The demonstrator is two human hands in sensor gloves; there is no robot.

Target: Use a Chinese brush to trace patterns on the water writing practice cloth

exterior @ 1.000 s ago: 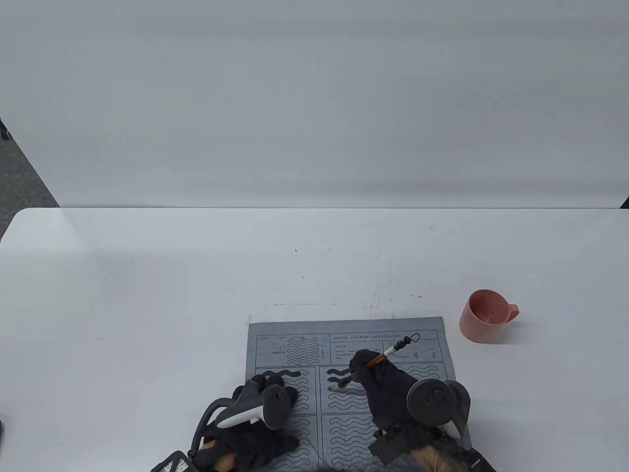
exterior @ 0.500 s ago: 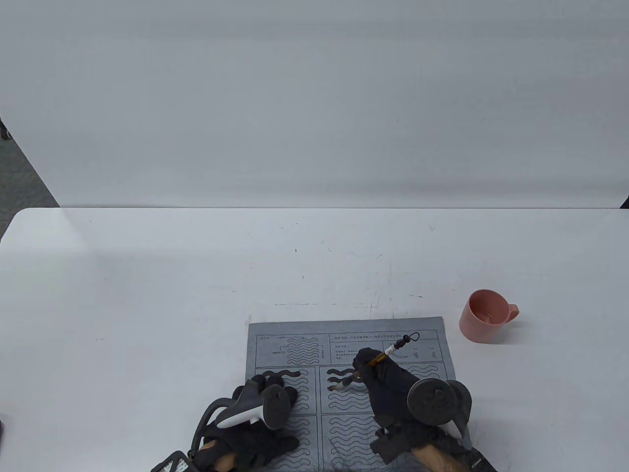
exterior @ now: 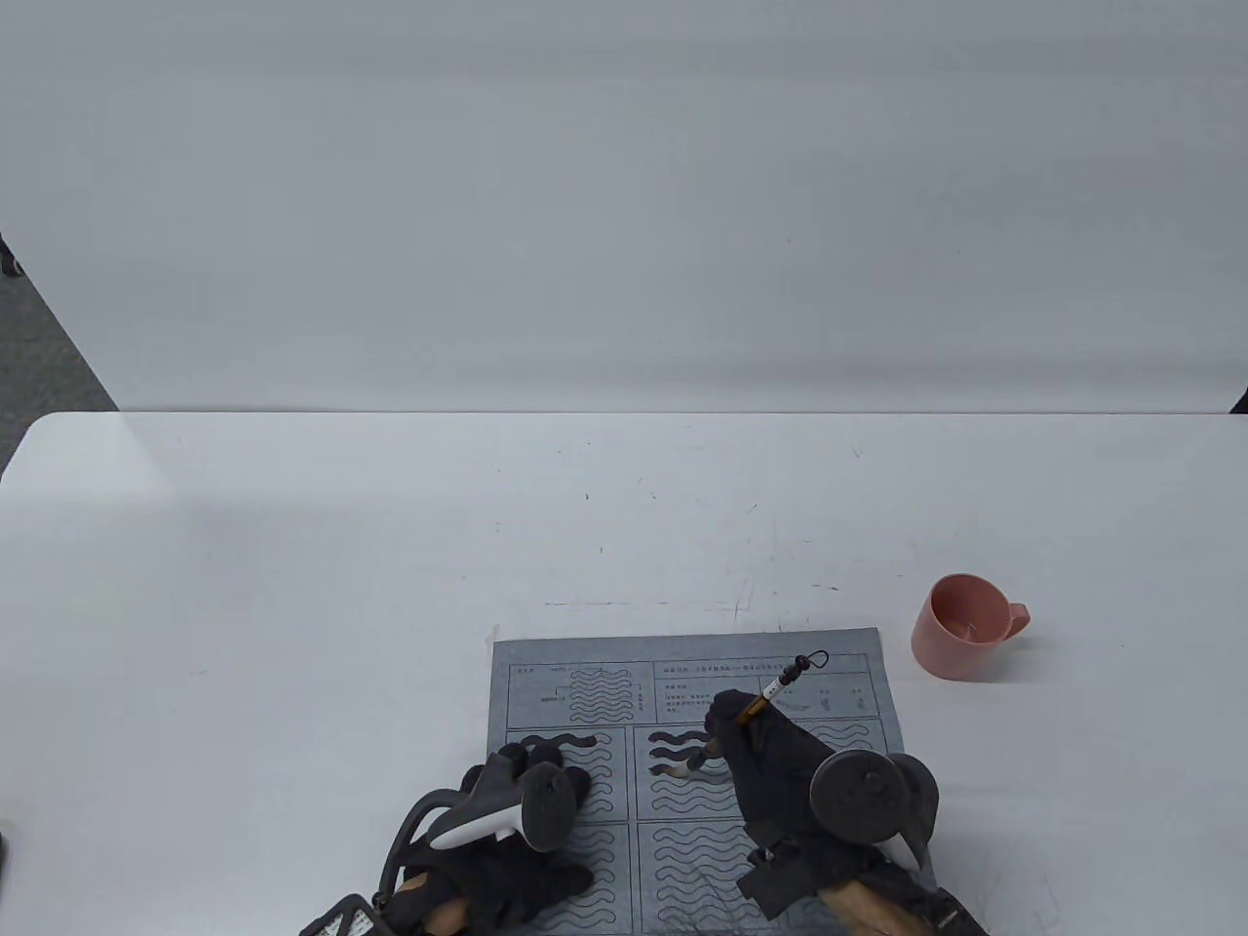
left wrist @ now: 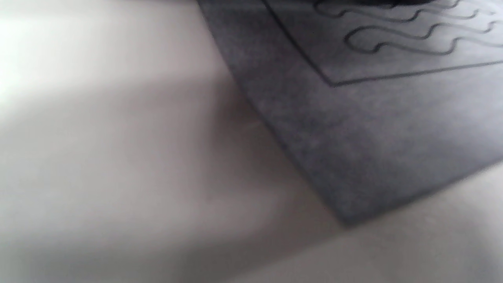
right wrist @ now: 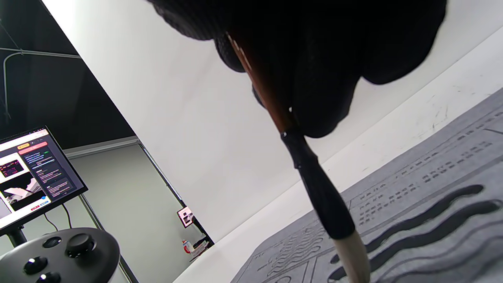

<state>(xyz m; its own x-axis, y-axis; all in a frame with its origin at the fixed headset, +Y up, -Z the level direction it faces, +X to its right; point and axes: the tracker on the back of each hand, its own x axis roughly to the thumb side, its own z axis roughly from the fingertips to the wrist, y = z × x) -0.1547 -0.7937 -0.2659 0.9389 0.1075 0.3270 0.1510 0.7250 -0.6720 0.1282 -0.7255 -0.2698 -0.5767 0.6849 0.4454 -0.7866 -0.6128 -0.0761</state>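
Note:
A grey water writing cloth [exterior: 838, 658] printed with wavy line patterns lies at the table's near edge. My right hand [exterior: 765, 756] grips a Chinese brush [exterior: 770, 694] with a brown shaft and black ferrule, its pale tip on the third wavy line of the upper middle panel. Two dark wet wavy strokes [exterior: 678, 739] show above the tip, also seen in the right wrist view [right wrist: 428, 220] beside the brush [right wrist: 314, 181]. My left hand [exterior: 526, 790] rests flat on the cloth's left panel, where one dark stroke [exterior: 561, 743] shows. The left wrist view shows only the cloth's corner [left wrist: 353, 137].
A pink cup [exterior: 960, 626] stands on the white table [exterior: 390, 565] to the right of the cloth's far corner. A monitor [right wrist: 31, 173] and the left hand's tracker [right wrist: 59, 255] show in the right wrist view.
The brush tip has moved right along the third wavy line, leaving a short dark stroke. My right hand shifted slightly right. The left hand has not moved.

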